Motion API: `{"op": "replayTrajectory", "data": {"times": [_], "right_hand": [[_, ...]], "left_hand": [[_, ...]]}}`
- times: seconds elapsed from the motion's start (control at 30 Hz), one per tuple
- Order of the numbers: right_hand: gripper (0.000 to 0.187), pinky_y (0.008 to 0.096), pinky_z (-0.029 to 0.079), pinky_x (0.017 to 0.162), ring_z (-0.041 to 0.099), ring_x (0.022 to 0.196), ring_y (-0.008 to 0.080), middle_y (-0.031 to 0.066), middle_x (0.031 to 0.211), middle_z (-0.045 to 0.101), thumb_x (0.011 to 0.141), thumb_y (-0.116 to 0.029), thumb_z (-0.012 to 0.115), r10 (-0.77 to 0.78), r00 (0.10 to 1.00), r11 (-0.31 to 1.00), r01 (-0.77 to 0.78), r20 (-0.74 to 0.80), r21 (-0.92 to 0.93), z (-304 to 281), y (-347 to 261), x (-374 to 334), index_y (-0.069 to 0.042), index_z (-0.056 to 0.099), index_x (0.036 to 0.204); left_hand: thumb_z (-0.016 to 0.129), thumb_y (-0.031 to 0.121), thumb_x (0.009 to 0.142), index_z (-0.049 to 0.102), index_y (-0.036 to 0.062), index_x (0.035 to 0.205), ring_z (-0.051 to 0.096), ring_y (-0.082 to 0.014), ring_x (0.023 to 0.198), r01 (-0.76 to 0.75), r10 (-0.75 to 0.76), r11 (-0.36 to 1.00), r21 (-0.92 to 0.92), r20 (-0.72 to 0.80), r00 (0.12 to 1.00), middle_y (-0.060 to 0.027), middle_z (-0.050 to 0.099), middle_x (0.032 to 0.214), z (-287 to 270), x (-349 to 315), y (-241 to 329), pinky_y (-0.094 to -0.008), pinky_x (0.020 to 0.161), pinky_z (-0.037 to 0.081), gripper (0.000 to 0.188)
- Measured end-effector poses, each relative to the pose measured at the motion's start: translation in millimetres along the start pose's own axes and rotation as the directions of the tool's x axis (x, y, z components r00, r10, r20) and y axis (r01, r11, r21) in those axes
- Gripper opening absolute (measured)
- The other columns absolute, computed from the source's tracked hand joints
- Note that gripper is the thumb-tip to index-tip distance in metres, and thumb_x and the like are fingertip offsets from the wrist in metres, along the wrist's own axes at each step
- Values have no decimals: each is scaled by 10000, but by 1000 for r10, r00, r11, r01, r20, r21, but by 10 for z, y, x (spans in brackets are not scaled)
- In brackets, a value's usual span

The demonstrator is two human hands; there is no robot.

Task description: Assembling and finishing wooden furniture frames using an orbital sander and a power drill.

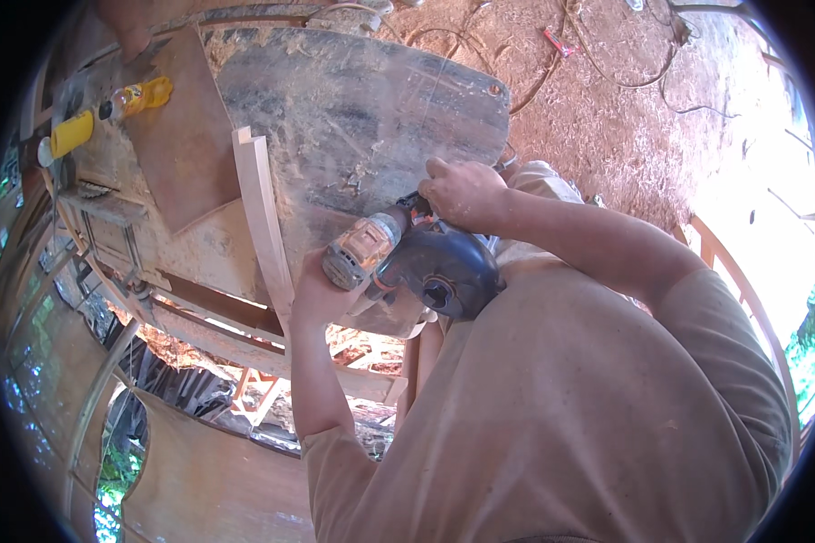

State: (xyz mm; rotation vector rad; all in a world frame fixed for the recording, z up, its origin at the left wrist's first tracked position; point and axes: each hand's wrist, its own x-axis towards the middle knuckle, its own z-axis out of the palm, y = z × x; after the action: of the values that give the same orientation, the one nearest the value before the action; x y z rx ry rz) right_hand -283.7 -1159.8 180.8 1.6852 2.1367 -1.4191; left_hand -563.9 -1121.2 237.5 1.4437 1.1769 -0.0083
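Note:
A circular saw (448,267), with a rounded black guard and an orange-and-grey motor housing, is held close in front of my body, over the near edge of the work table. My right hand (466,195) is closed on the black part at its far end, fingers curled. At the motor's end, my left hand (315,288) grips the saw from the left; the housing hides most of its fingers. Just left of that hand, a pale squared wood strip (261,204) with a notched far end lies lengthwise on the table. The saw's blade is out of sight.
The dark, dusty tabletop (353,100) bears a brown board (177,136), a yellow bottle (143,96) and a yellow cylinder (71,135). Cables (598,68) trail over the sawdust-covered ground. Another person's hand (129,34) shows at the upper left.

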Motion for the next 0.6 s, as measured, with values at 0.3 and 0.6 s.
{"op": "replayTrajectory", "data": {"times": [0.3,0.6], "right_hand": [[200,440,568,820,686,1001,323,154,1112,591,927,-186,599,-1,1000,1000,1,-13,-15,39,15,7,-64,689,1057],[189,450,567,791,686,975,332,144,1099,586,926,-165,582,-9,999,1000,9,-36,-16,54,25,8,-64,678,1054]], "left_hand": [[839,106,717,703,-9,1045,748,-223,874,27,-27,999,28,4,1000,-146,752,922,-14,9,26,-340,748,556,373],[831,95,725,700,-19,1040,747,-218,871,-16,17,998,67,-3,1000,-146,751,910,-2,7,61,-340,739,555,360]]}}
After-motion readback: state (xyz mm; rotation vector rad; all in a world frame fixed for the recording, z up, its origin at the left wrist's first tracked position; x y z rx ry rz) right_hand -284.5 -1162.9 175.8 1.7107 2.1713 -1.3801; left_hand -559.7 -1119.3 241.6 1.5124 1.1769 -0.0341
